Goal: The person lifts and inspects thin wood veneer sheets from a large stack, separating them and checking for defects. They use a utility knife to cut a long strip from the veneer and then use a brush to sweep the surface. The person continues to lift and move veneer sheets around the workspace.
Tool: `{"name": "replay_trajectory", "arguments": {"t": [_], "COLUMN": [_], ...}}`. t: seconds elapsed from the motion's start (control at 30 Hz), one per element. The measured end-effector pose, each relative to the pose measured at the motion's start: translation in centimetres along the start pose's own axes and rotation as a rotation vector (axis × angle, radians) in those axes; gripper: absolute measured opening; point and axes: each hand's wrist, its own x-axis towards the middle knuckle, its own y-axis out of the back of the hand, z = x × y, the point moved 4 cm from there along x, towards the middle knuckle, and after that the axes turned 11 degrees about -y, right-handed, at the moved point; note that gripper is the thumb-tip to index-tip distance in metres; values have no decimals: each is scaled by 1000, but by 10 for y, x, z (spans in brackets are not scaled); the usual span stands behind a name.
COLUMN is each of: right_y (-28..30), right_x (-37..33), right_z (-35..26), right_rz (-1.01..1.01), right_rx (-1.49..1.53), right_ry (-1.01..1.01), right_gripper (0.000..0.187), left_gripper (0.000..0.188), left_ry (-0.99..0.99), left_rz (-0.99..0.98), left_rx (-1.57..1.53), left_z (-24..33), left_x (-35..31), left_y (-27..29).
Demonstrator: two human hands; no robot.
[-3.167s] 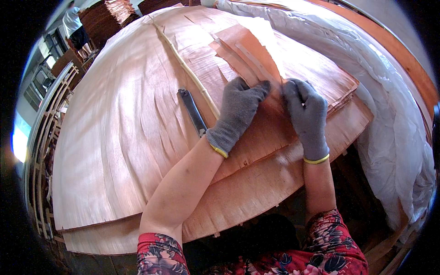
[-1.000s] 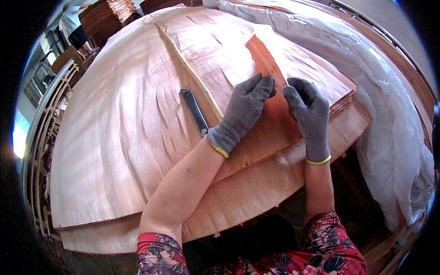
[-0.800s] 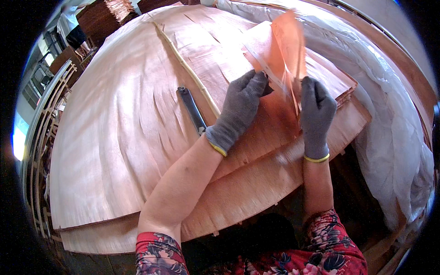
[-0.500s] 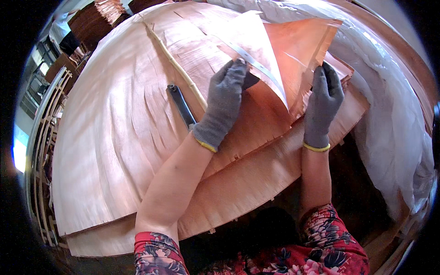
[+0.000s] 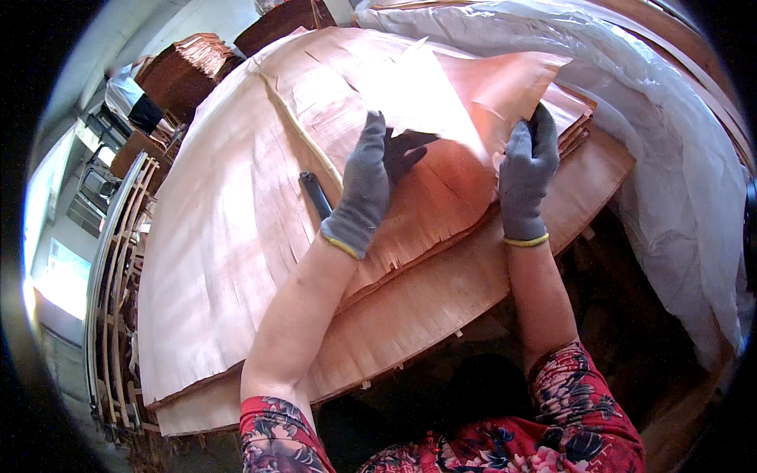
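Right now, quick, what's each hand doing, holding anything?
Left hand: closed on the lifted veneer sheet, gripping its left edge.
Right hand: closed on the same sheet's right edge.

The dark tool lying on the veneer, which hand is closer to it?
Left. The left hand is just right of the tool, holding the lifted sheet; the right hand grips that sheet's far side.
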Motion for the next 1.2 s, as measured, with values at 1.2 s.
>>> {"name": "replay_trajectory", "arguments": {"t": [1.2], "right_y": [-56], "right_x": [-70], "right_z": [-98], "right_rz": [-718], "right_rx": [-801], "right_ry": [638], "right_gripper": [43], "left_gripper": [96], "left_ry": [239], "left_rz": [856], "left_rx": [-4051], "left_z": [121], "left_x": [-221], "left_y": [120]}}
